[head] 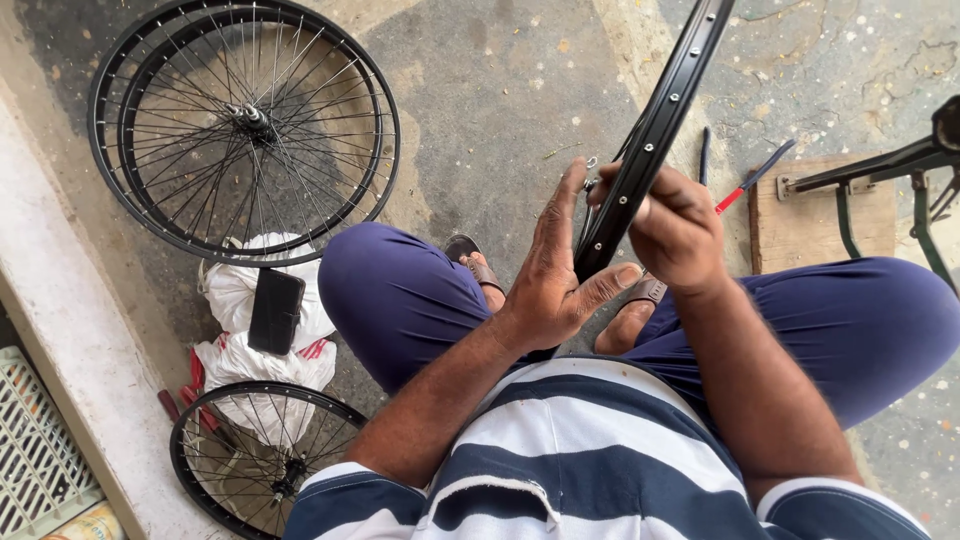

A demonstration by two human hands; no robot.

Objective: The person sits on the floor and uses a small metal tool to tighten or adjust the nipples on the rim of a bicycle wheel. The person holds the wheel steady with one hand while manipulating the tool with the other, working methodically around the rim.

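Both hands work a bare black rim (655, 125) held edge-on above the knees.

Left hand (555, 275) lies half open, palm against the rim's lower arc, thumb (612, 280) bracing it; right hand (675, 230) is closed around the rim from the other side, and a small metal part (590, 165) shows at the fingertips, too small to identify. Risk, as a judgement: the rim rests only on this two-hand grip, so a loosened right hand could let it swing toward the feet (478, 268); the small part could fall and be lost on the speckled concrete floor (500, 90). On the floor toward the left wall (60, 300): two spoked wheels (245, 125) (255, 455), white bags (235, 300) and a dark phone (275, 310). Toward the right edge: a wooden board (810, 220), red-handled tool (745, 185) and metal stand (890, 165).
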